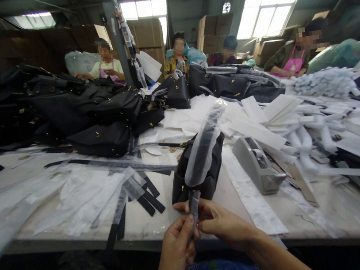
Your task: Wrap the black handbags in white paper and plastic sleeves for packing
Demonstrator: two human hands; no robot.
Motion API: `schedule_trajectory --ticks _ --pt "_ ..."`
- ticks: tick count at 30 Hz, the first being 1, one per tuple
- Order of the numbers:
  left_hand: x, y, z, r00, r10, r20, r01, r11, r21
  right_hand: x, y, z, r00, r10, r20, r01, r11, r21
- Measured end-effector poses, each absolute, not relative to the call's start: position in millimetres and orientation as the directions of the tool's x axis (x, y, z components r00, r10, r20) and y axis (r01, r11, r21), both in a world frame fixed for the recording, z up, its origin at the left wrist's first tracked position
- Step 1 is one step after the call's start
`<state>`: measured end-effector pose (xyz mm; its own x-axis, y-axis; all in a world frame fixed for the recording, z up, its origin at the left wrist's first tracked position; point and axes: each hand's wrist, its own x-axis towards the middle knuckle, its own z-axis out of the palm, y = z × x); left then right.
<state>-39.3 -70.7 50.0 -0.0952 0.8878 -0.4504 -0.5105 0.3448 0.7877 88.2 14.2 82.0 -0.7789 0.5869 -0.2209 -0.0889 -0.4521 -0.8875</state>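
A black handbag (214, 172) stands at the table's front edge before me, and a long piece wrapped in clear plastic (203, 154) lies along its top. From its near end a narrow strap in clear plastic (194, 202) runs towards me. My left hand (178, 244) is closed, pinching the strap between thumb and fingers. Just above it, my right hand (221, 223) has its fingers closed round the same strap, close to the bag. Part of the strap is hidden behind the fingers of both hands.
A grey tape dispenser (258, 168) stands right of the bag. Black straps (145, 196) and plastic sleeves (84, 193) lie to the left. White sheets (258, 121) and piled black bags (100, 139) fill the back. Several people (110, 68) work across the table (165, 224).
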Motion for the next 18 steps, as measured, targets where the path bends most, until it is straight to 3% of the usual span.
schedule_trajectory --ticks 4,9,14,16,18 --pt "-33.4 -72.1 49.9 -0.212 0.881 -0.424 -0.499 0.275 0.821 79.5 5.0 82.3 -0.748 0.628 -0.213 -0.161 -0.483 -0.861" --pt "-28.6 -71.7 52.4 -0.271 0.871 -0.409 -0.480 0.246 0.842 66.4 1.6 72.7 -0.609 0.772 -0.183 0.008 -0.225 -0.974" --pt "-34.7 -71.8 51.3 -0.247 0.892 -0.378 -0.385 0.267 0.883 90.2 15.2 78.1 -0.656 0.744 -0.124 0.130 -0.051 -0.990" --pt "-43.0 -72.2 48.1 -0.315 0.898 -0.307 -0.262 0.229 0.938 111.8 29.0 84.8 -0.532 0.843 -0.072 0.194 0.038 -0.980" --pt "-52.2 -72.5 41.8 -0.438 0.878 -0.193 -0.100 0.166 0.981 133.7 50.8 89.7 -0.265 0.962 0.063 0.285 0.140 -0.948"
